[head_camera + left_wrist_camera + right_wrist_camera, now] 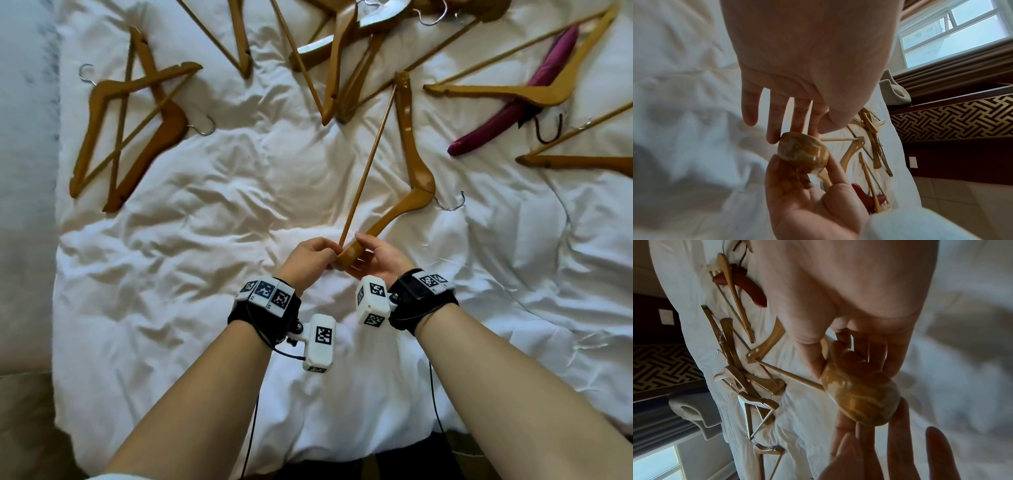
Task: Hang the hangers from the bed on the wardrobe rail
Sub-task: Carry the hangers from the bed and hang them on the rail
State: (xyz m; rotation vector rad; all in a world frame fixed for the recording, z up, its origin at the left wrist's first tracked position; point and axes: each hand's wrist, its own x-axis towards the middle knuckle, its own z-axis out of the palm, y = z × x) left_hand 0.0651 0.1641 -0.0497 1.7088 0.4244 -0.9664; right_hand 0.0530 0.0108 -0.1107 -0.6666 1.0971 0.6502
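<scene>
A brown wooden hanger (pixel 414 178) lies on the white duvet (pixel 205 192), its metal hook (pixel 452 205) pointing right. Both hands meet at its near end. My left hand (pixel 330 253) pinches that end with its fingertips where the thin crossbar (pixel 368 161) joins. My right hand (pixel 363 251) holds the same end palm up, thumb on top and fingers underneath. The left wrist view shows the rounded end of the hanger (pixel 803 151) between the two hands. In the right wrist view, the right thumb (pixel 813 363) presses on the hanger's end (pixel 861 400).
Two crossed wooden hangers (pixel 130 113) lie at the left. A pile of hangers (pixel 342 51) sits at the top centre. At the right, a magenta padded hanger (pixel 507 116) lies under a wooden hanger (pixel 513 90). The bed's left edge (pixel 56 205) is near. A patterned headboard (pixel 951 118) stands beyond.
</scene>
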